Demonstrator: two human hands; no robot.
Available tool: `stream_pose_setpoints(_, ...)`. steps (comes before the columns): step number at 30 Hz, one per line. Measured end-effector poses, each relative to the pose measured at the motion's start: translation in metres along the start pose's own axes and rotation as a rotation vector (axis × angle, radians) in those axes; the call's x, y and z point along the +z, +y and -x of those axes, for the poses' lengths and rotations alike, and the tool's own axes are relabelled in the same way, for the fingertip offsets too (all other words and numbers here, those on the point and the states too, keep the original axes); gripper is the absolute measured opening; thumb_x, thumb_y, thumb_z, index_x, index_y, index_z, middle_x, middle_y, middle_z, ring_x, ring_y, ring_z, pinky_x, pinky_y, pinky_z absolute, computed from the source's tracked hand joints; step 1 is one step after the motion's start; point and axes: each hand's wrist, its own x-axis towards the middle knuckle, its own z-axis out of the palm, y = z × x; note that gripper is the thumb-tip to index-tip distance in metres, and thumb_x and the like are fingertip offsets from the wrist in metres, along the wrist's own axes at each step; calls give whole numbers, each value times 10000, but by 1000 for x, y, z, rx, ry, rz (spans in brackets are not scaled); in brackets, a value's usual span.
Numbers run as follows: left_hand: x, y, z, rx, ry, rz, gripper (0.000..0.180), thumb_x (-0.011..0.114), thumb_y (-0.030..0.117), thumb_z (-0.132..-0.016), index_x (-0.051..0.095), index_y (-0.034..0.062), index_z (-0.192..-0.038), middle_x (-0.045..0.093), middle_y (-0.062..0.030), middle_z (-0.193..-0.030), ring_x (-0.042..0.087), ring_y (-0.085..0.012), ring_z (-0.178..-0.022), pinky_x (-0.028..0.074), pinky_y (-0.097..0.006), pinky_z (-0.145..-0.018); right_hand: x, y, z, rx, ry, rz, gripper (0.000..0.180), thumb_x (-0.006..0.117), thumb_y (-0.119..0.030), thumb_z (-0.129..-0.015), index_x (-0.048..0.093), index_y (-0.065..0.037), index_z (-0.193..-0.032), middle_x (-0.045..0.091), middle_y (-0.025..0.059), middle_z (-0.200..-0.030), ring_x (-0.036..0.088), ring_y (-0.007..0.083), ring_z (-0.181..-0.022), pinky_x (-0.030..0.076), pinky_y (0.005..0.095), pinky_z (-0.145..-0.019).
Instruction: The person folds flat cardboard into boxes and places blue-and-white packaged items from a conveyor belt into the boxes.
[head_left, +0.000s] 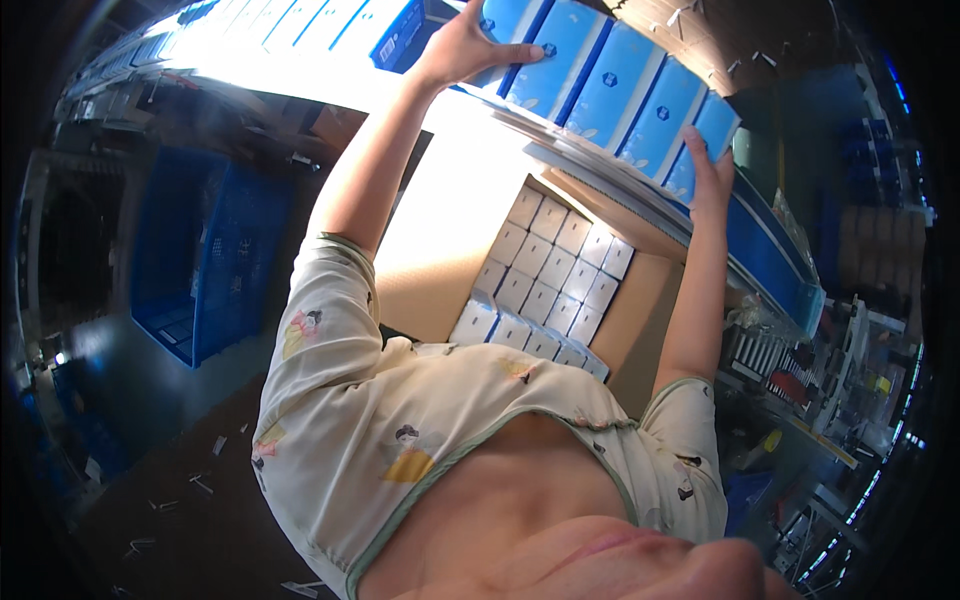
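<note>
A row of several light-blue boxes [588,88], each with a small dark emblem, stands side by side at the upper right. At its left end is my left hand [466,50], the thumb stretched across the near faces and the other fingers partly out of frame. My right hand [710,172] presses against the right end, thumb on the near side. The two hands clasp the row between them. Below, an open cardboard carton [645,335] holds several rows of small boxes [545,255], pale ends up. Its left flap [440,230] is folded out in bright light.
More blue-and-white boxes [330,25] line the glaring surface at the upper left. A blue plastic crate [205,270] stands on the floor to the left. A blue conveyor-like strip [770,255] runs at the right, near cluttered equipment [800,370]. Paper scraps [200,484] litter the brown floor.
</note>
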Motion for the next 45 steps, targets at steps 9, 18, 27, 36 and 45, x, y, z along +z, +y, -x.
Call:
stream_pose_setpoints(9, 79, 82, 228, -321, -289, -106, 1058, 735, 493, -606, 114, 70, -1352, 537, -223, -1073, 583, -338, -932, 475, -377, -829, -110, 56, 241, 472, -20, 42, 748, 646, -353, -742, 287, 33, -1273, 445, 161, -1165, 479, 245, -1048, 421, 342, -855)
stream_pose_setpoints(18, 193, -7, 217, -228, -1189, -903, 590, 263, 482, -908, 562, 17, -1113, 553, -185, -1117, 475, -306, -1114, 406, -392, -870, -65, 192, 211, 716, -844, 1121, 648, 411, -584, -797, 585, -13, -1047, 554, 234, -1076, 554, 283, -992, 415, 347, -848)
stream_pose_setpoints(27, 198, -16, 223, -469, -1197, -633, 553, 314, 488, -889, 556, 51, -1128, 477, -173, -1227, 444, -306, -1146, 351, -405, -931, -42, 210, 209, 720, -1003, 744, 711, 292, -600, -832, 503, -13, -1173, 463, 222, -1220, 422, 318, -1163, 303, 341, -977)
stream_pose_setpoints(36, -75, -75, 54, 530, 728, -491, 197, 548, 174, -833, 605, 84, -999, 593, -93, -997, 566, -241, -857, 458, -354, -750, -43, 211, 218, 586, -844, 936, 574, 235, -500, -871, 576, -81, -1068, 558, 180, -1086, 492, 348, -1046, 370, 402, -893)
stream_pose_setpoints(45, -163, -182, -23, -226, 420, -1191, 507, 425, 461, -833, 473, 100, -1186, 479, -181, -1179, 434, -325, -1119, 364, -457, -913, -33, 157, 214, 294, -716, 904, 382, 424, -360, -860, 600, -56, -1011, 597, 166, -985, 555, 309, -934, 430, 386, -800)
